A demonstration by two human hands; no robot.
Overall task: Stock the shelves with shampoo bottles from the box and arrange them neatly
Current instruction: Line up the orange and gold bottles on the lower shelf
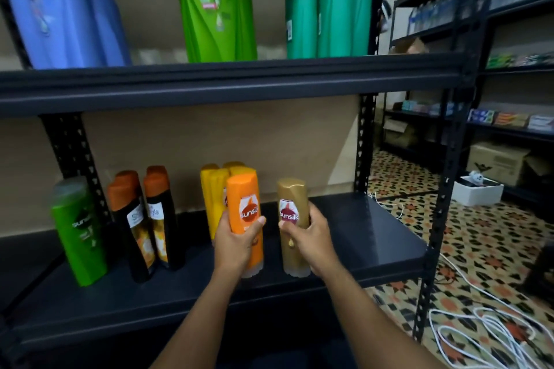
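Note:
My left hand (235, 238) grips an orange Sunsilk bottle (244, 198) standing upright on the lower dark shelf (374, 237). Beside it, my right hand (308, 232) grips a gold Sunsilk bottle (292, 198), also upright on the shelf. Yellow bottles (214, 189) stand just behind the orange one. Further left stand black bottles with orange caps (156, 213) and a small green bottle (78, 228). The box is not in view.
The upper shelf (209, 81) carries large blue bottles (63, 9), a green Sunsilk bottle (214, 6) and teal bottles (329, 6). A black upright post (449, 144) bounds the shelf on the right. White cables (485, 329) lie on the patterned floor; more racks and cartons (497, 162) stand beyond.

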